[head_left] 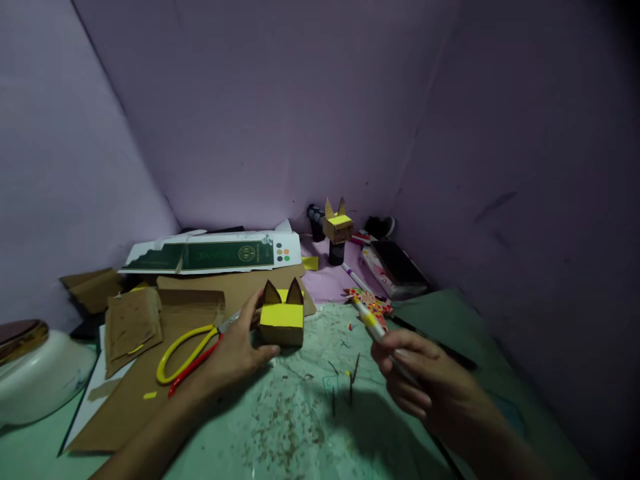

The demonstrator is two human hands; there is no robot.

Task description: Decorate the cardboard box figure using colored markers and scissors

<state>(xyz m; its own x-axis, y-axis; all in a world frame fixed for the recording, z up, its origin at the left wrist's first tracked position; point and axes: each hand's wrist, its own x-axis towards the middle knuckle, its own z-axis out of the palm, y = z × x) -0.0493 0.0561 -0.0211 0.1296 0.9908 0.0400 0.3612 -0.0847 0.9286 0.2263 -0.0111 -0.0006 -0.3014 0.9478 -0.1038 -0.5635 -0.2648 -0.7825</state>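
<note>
My left hand (235, 350) rests on the green mat (300, 413) with its fingers closed around the side of a small cardboard box (283, 323) that has a yellow front and two pointed ears. To the right, my right hand (420, 383) grips a white and yellow marker (373, 323) with its tip pointing up and left, a short way from the box. A second eared cardboard box (337, 227) stands on a dark cylinder at the back.
Yellow and red scissors (193, 353) lie by my left wrist on brown cardboard sheets (150, 333). A green and white carton (215, 253) lies flat behind. A white bowl (35, 373) sits far left. A pen (356, 277) and a colourful item (373, 303) lie near the purple walls.
</note>
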